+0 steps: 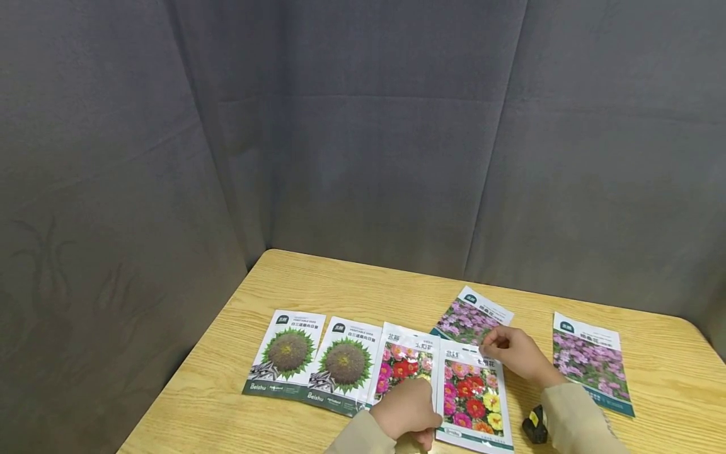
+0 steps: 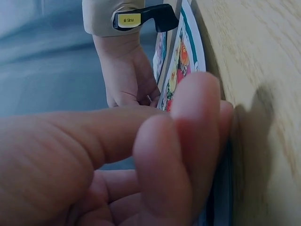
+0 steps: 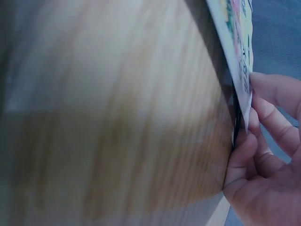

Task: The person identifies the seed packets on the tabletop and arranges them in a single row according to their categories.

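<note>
A seed packet with red, pink and yellow flowers [image 1: 471,397] lies at the front of the table, in line with others. My right hand [image 1: 518,353] pinches its top right corner; in the right wrist view that packet corner [image 3: 242,89] is lifted a little off the wood between thumb and fingers. My left hand [image 1: 408,410] is at its lower left edge, thumb and fingers curled together there, and covers part of a matching flower packet [image 1: 405,366] beside it. In the left wrist view the fingers [image 2: 197,103] hide the held corner.
Two sunflower seed packets [image 1: 286,350] [image 1: 346,362] overlap at the left. One purple-flower packet [image 1: 473,315] lies behind the right hand, another [image 1: 590,362] to its right. A black device with a yellow label [image 1: 535,425] is on the right wrist. Grey curtains [image 1: 363,157] hang behind the table.
</note>
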{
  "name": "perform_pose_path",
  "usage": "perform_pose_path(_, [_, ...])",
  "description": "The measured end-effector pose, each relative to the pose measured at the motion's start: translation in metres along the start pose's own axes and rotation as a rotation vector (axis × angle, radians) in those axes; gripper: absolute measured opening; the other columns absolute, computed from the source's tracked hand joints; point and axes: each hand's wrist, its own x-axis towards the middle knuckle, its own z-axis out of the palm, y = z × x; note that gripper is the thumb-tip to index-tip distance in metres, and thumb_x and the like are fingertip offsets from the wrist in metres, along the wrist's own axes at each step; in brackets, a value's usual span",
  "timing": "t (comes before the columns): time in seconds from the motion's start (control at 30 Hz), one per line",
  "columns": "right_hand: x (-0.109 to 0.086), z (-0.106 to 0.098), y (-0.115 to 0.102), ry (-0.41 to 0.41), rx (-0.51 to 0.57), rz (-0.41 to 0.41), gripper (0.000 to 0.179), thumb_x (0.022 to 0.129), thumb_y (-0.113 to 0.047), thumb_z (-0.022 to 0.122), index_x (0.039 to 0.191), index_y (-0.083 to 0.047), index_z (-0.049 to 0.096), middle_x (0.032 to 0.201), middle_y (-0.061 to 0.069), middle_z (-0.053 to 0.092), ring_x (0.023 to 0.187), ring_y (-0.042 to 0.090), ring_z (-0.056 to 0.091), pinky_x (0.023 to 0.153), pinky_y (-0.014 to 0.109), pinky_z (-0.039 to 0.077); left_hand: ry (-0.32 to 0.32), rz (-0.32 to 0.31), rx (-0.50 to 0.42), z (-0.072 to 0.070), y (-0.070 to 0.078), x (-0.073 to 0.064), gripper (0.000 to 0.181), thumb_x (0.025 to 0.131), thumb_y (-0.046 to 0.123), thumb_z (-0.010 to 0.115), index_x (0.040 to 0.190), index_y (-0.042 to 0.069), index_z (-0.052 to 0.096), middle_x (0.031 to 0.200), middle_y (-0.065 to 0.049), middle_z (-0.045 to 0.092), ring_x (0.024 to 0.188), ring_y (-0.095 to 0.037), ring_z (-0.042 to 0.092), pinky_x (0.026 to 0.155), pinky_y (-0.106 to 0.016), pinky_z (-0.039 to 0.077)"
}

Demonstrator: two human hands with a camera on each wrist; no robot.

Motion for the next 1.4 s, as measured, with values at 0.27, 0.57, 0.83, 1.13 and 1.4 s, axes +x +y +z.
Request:
perform_pose_path(0.27, [0.000, 0.000, -0.001, 0.014, 0.011, 0.022, 0.009, 0.095, -0.008, 0.069, 0.096, 0.000, 0.065, 0.086, 0.007, 0.062, 0.073, 0.019, 0.050, 0.063, 0.030, 0.044, -0.020, -0.008, 0.015, -0.002, 0.002, -0.002, 0.038, 0.090, -0.001, 0.069, 0.052, -0.002, 0.064, 0.039, -0.001, 0.047, 0.034, -0.011, 0.045, 0.069, -0.024, 0.054])
perform_pose_path(0.57, [0.000, -0.003, 0.003, 0.031, 0.002, 0.034, 0.007, 0.096, -0.008, 0.067, 0.095, -0.001, 0.066, 0.088, 0.007, 0.064, 0.074, 0.019, 0.049, 0.061, 0.029, 0.042, -0.028, -0.026, 0.015, -0.003, 0.005, -0.003, 0.044, 0.092, 0.006, 0.069, 0.049, 0.000, 0.063, 0.039, -0.003, 0.049, 0.034, -0.013, 0.046, 0.070, -0.024, 0.053])
perform_pose_path(0.83, [-0.002, -0.007, 0.000, 0.058, -0.012, 0.027, 0.013, 0.101, -0.010, 0.060, 0.101, 0.001, 0.067, 0.096, 0.008, 0.066, 0.079, 0.019, 0.051, 0.063, 0.031, 0.043, 0.041, 0.029, -0.001, -0.010, 0.011, 0.001, 0.040, 0.097, 0.016, 0.067, 0.058, 0.007, 0.062, 0.044, 0.000, 0.053, 0.039, -0.014, 0.047, 0.053, -0.025, 0.046])
perform_pose_path(1.13, [-0.002, -0.027, -0.001, 0.164, 0.082, 0.098, 0.021, 0.104, -0.008, 0.053, 0.114, 0.009, 0.060, 0.101, 0.017, 0.061, 0.078, 0.022, 0.062, 0.064, 0.032, 0.056, 0.171, 0.168, 0.061, -0.043, 0.027, 0.012, 0.007, 0.101, 0.014, 0.062, 0.096, 0.010, 0.064, 0.073, 0.000, 0.063, 0.052, -0.010, 0.051, 0.050, -0.026, 0.039])
perform_pose_path(1.4, [0.006, -0.047, 0.004, 0.231, 0.010, 0.158, 0.032, 0.102, -0.012, 0.049, 0.124, 0.011, 0.054, 0.120, 0.030, 0.055, 0.087, 0.030, 0.066, 0.070, 0.035, 0.058, 0.276, 0.193, 0.220, -0.072, 0.031, 0.043, 0.014, 0.100, 0.001, 0.057, 0.112, 0.000, 0.063, 0.093, -0.007, 0.059, 0.069, -0.012, 0.054, 0.063, -0.024, 0.048])
